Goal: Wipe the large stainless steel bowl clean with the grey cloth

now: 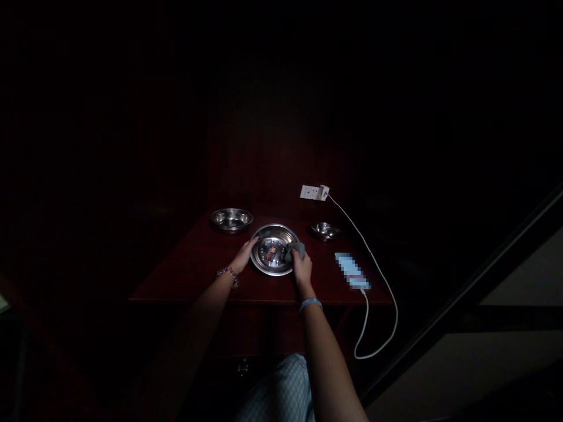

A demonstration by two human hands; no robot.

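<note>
A round, shiny steel bowl rests on the dark red table in front of me, with an orange and dark label on its bottom. My left hand grips the bowl's left rim, thumb toward the inside. A grey cloth is bunched in my right hand, pressed against the right inner side of the same bowl. The fingers of my right hand are partly hidden by the cloth.
Behind to the left stands another steel bowl; a smaller one sits back right. A phone lies at right, its white cable looping past the edge of the table up to a wall socket.
</note>
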